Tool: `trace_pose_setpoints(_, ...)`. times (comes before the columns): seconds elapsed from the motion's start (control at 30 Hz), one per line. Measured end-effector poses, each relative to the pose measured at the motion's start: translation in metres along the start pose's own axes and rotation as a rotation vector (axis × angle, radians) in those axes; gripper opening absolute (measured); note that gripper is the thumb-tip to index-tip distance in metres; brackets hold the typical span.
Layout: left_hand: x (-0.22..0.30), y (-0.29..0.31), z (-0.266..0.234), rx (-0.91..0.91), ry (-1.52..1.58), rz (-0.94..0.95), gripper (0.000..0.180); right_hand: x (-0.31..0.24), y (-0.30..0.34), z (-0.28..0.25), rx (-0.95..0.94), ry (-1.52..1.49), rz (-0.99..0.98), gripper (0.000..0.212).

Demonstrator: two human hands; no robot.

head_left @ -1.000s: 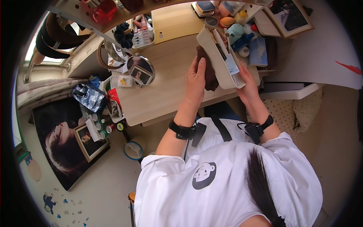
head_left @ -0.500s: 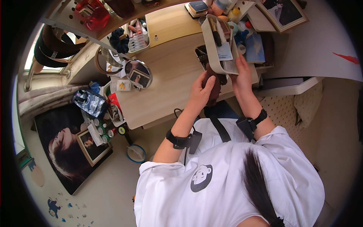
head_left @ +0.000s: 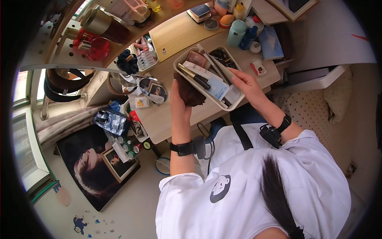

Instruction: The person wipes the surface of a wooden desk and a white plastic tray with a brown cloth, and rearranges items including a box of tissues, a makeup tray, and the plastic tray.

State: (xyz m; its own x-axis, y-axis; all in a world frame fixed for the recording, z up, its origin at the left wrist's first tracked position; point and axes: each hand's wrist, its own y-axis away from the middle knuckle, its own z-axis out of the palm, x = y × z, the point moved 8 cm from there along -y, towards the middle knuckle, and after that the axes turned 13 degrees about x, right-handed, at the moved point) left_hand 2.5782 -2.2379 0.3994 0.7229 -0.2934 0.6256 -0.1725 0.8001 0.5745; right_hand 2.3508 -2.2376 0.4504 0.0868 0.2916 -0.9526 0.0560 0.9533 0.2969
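Cupping a dark brown cloth (head_left: 189, 91) in the left hand (head_left: 180, 101), pressed up against a cream tray (head_left: 230, 106). Gripping that tray's right side with the right hand (head_left: 250, 85). Between both hands, packed in the tray: black tubes (head_left: 203, 83), a blue-and-white packet (head_left: 218, 88), brushes. Just past the right hand, a red-and-white packet (head_left: 259, 67); farther out, a mint bottle (head_left: 236, 32). Left of the left hand, a round mirror (head_left: 154, 91).

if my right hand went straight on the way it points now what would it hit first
Most likely the white box: your right hand grips its edge. Beyond that, roughly in line, lie some dark items, though depth is hard to judge.
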Motion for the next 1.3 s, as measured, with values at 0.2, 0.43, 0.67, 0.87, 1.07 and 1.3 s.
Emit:
trace_pose_setpoints(0.2,-0.014,-0.008,-0.009,0.103,-0.151,-0.013,0.043,0.003,-0.034,0.012,0.022,-0.090,0.015,0.041)
trace_pose_setpoints(0.43,-0.047,-0.001,-0.041,0.129,-0.163,-0.087,0.039,0.025,-0.171,0.080,0.214,0.053,-0.235,0.040)
trace_pose_setpoints(0.67,-0.042,0.002,-0.068,0.225,-0.181,-0.036,0.037,0.019,-0.214,0.144,0.313,0.342,-0.303,0.033)
trace_pose_setpoints(0.87,-0.052,-0.002,-0.082,0.186,-0.138,-0.038,0.037,0.035,-0.232,0.169,0.222,0.497,-0.266,0.041)
trace_pose_setpoints(1.07,-0.060,-0.011,-0.057,0.182,-0.180,-0.054,0.043,0.031,-0.262,0.144,0.159,0.451,-0.333,0.048)
trace_pose_setpoints(1.3,-0.052,-0.012,-0.071,0.241,-0.170,0.006,0.039,0.029,-0.153,0.024,0.171,0.665,-0.488,0.040)
